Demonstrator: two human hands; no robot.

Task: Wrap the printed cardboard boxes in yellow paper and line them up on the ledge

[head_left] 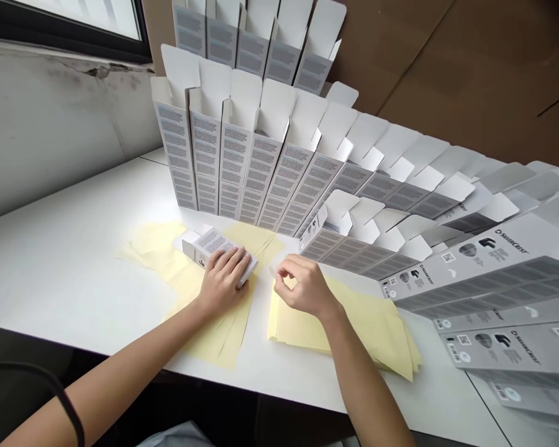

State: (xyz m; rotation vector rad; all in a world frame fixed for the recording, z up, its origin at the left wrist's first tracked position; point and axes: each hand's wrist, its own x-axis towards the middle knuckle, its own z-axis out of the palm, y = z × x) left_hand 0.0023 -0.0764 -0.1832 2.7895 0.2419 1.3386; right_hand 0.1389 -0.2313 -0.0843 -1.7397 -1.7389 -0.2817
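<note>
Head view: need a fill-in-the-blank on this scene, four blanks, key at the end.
The left hand lies on a white carton above sheets of ____ paper.
The right hand has its fingertips ____ together over a second pile of that paper.
The brand printed on the cartons lying at the right is ____.
The upright cartons beyond the hands have their top flaps ____.
Missing words: yellow; pinched; SilverCrest; open.
</note>
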